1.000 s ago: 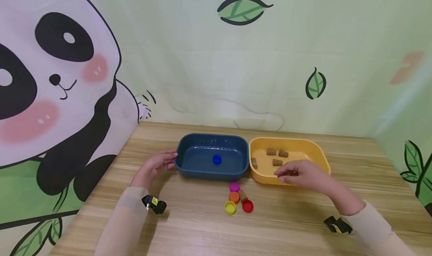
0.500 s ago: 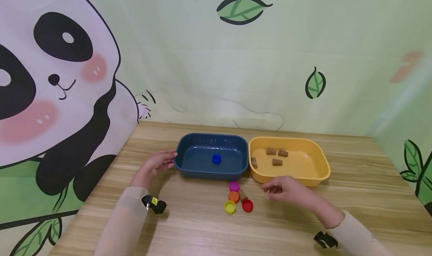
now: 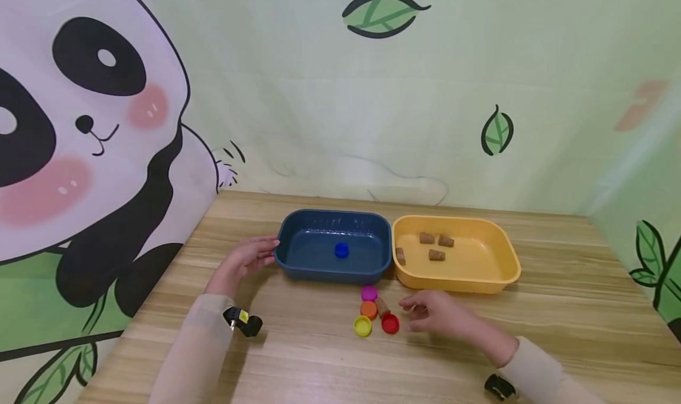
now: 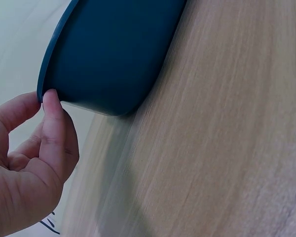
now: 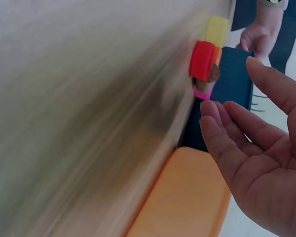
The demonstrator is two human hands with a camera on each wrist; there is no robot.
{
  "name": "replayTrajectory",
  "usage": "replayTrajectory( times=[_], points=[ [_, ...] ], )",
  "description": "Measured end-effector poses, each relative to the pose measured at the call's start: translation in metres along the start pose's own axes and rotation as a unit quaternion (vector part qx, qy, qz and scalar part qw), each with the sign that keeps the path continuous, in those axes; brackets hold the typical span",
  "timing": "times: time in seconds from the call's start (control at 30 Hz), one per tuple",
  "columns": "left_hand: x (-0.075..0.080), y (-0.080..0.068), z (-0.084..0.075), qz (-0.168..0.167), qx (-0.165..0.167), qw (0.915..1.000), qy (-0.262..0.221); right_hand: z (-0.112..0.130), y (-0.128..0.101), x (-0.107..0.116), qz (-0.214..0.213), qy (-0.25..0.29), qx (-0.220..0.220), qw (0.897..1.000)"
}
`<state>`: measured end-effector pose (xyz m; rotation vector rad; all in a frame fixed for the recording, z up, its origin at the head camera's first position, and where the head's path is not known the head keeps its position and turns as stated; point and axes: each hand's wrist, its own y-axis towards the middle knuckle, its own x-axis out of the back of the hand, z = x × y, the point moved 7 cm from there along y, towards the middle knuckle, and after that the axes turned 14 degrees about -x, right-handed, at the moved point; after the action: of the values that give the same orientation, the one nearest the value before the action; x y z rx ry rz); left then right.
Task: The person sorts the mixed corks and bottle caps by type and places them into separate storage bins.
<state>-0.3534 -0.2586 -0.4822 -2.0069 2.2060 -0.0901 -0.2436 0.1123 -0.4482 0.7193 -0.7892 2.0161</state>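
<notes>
My left hand lies on the table with its fingertips touching the left rim of the blue tray; a blue cap sits inside that tray. My right hand hovers low over the table, fingers relaxed and holding nothing, its palm showing in the right wrist view. Just left of its fingertips are a red cap and a cork. Magenta, orange and yellow caps lie beside them.
A yellow tray holding several corks stands right of the blue tray, the two side by side. Fabric walls with panda and leaf prints close off the back and both sides. Bare wooden table spreads to the right and front.
My right hand has drawn back from the yellow tray's front rim, moving left and down toward the caps and cork. The left hand has stayed at the blue tray's rim.
</notes>
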Motion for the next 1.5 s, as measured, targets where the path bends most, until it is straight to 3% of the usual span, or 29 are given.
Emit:
replayTrajectory(
  times=[0.17, 0.4, 0.87, 1.3, 1.5],
  points=[
    [0.001, 0.0, 0.001, 0.002, -0.001, 1.0, -0.002, -0.004, 0.008, -0.009, 0.005, -0.011, -0.016, 1.0],
    [0.001, 0.0, 0.0, 0.007, -0.005, 1.0, 0.001, 0.0, 0.014, -0.015, -0.007, -0.048, 0.001, 0.999],
    [0.0, -0.001, -0.001, 0.008, -0.003, 1.0, -0.005, 0.004, 0.018, -0.02, -0.021, -0.078, -0.012, 0.997],
    [-0.001, 0.0, 0.001, 0.009, -0.001, 0.9999, -0.006, 0.012, 0.017, -0.021, -0.048, -0.117, 0.007, 0.992],
    [-0.001, 0.0, 0.001, 0.014, -0.007, 0.9998, -0.011, 0.016, 0.014, -0.022, -0.061, -0.134, 0.036, 0.988]
  ],
)
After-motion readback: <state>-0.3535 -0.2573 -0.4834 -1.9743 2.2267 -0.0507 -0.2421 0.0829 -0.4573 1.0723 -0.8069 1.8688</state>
